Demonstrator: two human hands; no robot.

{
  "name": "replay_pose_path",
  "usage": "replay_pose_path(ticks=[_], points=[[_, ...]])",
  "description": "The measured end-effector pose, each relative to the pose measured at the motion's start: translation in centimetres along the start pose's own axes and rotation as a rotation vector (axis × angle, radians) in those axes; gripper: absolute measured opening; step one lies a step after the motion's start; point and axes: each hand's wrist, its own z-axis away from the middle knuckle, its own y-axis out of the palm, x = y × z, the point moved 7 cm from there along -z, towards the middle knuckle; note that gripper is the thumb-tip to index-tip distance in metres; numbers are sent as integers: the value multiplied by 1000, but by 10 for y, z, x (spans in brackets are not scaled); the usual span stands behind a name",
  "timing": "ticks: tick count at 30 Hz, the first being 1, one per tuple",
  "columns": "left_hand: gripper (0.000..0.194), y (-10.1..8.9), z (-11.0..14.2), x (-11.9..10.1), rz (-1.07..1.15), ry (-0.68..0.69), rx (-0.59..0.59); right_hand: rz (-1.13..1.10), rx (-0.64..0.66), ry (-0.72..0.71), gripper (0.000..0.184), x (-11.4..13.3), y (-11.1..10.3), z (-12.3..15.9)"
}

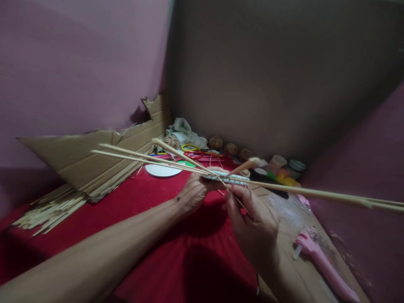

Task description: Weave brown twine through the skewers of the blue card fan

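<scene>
My left hand (193, 194) is closed around a pale blue piece (243, 181) that several long thin wooden sticks (296, 190) cross. The sticks reach out far to the left and right of it. Two thicker tan pieces with rounded ends, one on the left (170, 149) and one on the right (243, 166), also slant out from the grip. My right hand (252, 214) pinches a thin stick (241, 203) just below the blue piece, its thumb and fingers pressed together. My left fingertips are hidden behind the blue piece.
A bundle of sticks (59, 208) lies left beside bent cardboard (104, 155). A white disc (162, 170), scissors (191, 147) and twine balls (216, 142) are on the red cloth (132, 210) at the back. A pink glue gun (325, 263) and small jars (296, 167) are on the right.
</scene>
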Motion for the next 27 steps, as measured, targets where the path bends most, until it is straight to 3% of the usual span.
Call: replay_pose_path(ticks=[7,13,18,27], points=[[18,-1,2,-10,-68,88,-27,33,-20,-76,7,5,1,-6],[13,-2,-2,4,55,42,15,41,-16,-42,14,6,-5,-2],[20,-7,-5,13,97,41,2,27,-33,-77,15,10,-5,1],[22,-4,-5,10,95,50,13,47,-53,-68,14,6,-3,4]])
